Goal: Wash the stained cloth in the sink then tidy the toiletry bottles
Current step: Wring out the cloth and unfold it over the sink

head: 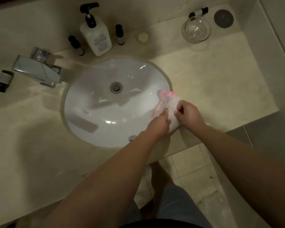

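Beige stone counter (212, 76) surrounds a white oval sink (95, 96) with a metal drain (116, 87) at its middle and a chrome faucet (38, 69) on its far left side. At the sink's right rim lies the stained cloth (169, 104), white with pink blotches, partly over the basin and partly on the counter. Both hands hold it: the left hand (160, 121) has its fingers curled onto the cloth's near edge, and the right hand (188, 112) pinches the fabric between thumb and bent fingers just beside it. Along the far edge stand a large white pump bottle (96, 35), two small dark-capped bottles (76, 45) (119, 35) on either side of it, and a small round soap (143, 37). Farther right sits a clear glass (196, 29), with another small bottle (198, 12) lying behind it. At the far left, one more small bottle (3, 80) lies near the faucet.
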A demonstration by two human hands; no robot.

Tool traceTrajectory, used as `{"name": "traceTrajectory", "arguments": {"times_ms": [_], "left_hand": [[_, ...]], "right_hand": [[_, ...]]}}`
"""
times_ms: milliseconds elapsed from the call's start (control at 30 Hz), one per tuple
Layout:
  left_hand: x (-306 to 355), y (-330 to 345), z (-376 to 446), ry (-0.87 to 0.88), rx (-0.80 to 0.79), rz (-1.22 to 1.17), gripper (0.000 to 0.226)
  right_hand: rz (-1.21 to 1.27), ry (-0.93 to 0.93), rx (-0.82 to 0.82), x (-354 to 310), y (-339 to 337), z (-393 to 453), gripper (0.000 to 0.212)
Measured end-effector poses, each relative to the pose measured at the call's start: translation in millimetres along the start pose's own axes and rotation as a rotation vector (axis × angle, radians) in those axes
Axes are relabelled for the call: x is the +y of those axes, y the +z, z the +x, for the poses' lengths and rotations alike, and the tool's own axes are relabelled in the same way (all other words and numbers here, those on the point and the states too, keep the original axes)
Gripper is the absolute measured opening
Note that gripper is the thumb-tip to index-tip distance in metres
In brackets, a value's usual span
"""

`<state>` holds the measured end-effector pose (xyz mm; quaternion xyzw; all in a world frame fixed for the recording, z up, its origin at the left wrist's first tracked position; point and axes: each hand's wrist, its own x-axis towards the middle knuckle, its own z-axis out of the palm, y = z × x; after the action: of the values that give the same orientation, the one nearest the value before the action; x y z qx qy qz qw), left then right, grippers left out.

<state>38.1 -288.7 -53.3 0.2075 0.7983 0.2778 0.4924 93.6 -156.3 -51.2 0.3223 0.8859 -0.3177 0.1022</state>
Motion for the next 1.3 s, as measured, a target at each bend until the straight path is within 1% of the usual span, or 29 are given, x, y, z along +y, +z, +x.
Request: {"name": "traceTrajectory", "arguments": {"times_ms": [67, 133, 200, 267, 333, 433, 500, 567, 700, 800, 833, 900, 1000, 1033, 1100, 1133, 1200, 1267, 1300], "left_hand": [[-15.3, 0.1, -19.2, -0.047, -0.027, -0.006, 0.05], [-32.6, 0.0, -34.3, -0.03, -0.03, 0.005, 0.051], [-40.8, -4.2, -47.6, -0.034, -0.069, 0.024, 0.051], [-47.0, -6.0, -55.3, -0.01, -0.088, 0.094, 0.055], [-50.3, -3.2, -54.3, -0.006, -0.1, 0.105, 0.058], [-46.2, -2.1, -50.0, 0.012, -0.103, 0.125, 0.056], [-40.3, -0.9, -44.4, 0.001, -0.09, 0.049, 0.054], [-26.9, 1.2, -37.7, -0.042, -0.088, -0.096, 0.053], [11.3, 5.3, -6.2, -0.126, -0.06, -0.342, 0.056], [45.7, 0.8, 29.0, -0.136, -0.004, -0.484, 0.061], [55.8, -0.8, 41.8, -0.16, 0.032, -0.556, 0.067], [69.5, -1.6, 69.8, -0.215, 0.128, -0.727, 0.087], [49.7, 25.9, 142.9, -0.223, 0.268, -0.937, 0.118], [49.9, 23.5, 154.6, -0.225, 0.297, -0.98, 0.118], [65.5, 0.5, 158.7, -0.171, 0.394, -1.039, 0.095], [72.7, -13.0, 159.1, -0.173, 0.436, -1.063, 0.089], [81.7, -36.8, 159.5, -0.171, 0.525, -1.12, 0.091], [70.7, -37.1, 179.0, -0.133, 0.599, -1.145, 0.092], [70.1, -39.6, 176.3, -0.138, 0.62, -1.147, 0.091]], "right_hand": [[0.025, 0.066, 0.024, -5.6, 17.7, -28.4, 0.017], [0.04, 0.116, 0.038, -14.6, 34.1, -49.6, 0.016], [0.058, 0.146, 0.056, -22.0, 46.4, -63.3, 0.015], [0.063, 0.167, 0.069, -26.2, 52.1, -68.5, 0.014], [0.074, 0.208, 0.055, -27.9, 51.6, -66.8, 0.012], [0.104, 0.251, 0.027, -27.4, 46.2, -62.1, 0.01], [0.128, 0.251, 0.027, -26.9, 42.3, -59.6, 0.01], [0.158, 0.254, 0.04, -24.8, 36.1, -52.2, 0.011], [0.181, 0.248, 0.063, -11.7, 8.0, -9.0, 0.013], [0.147, 0.204, 0.03, -4.5, -20.4, 37.2, 0.011], [0.138, 0.187, 0.012, -4.0, -28.5, 52.8, 0.01], [0.114, 0.137, -0.029, -6.9, -40.4, 83.4, 0.008], [0.083, 0.042, -0.088, -16.8, -52.0, 127.8, 0.011], [0.063, -0.004, -0.115, -22.3, -54.9, 141.8, 0.013], [-0.025, -0.116, -0.165, -36.3, -58.3, 169.2, 0.016], [-0.073, -0.169, -0.19, -45.3, -59.1, 181.7, 0.017], [-0.126, -0.238, -0.242, -63.7, -59.0, 202.7, 0.017], [-0.164, -0.282, -0.285, -77.1, -57.9, 217.3, 0.018], [-0.177, -0.299, -0.299, -80.2, -57.4, 221.1, 0.02]]}}
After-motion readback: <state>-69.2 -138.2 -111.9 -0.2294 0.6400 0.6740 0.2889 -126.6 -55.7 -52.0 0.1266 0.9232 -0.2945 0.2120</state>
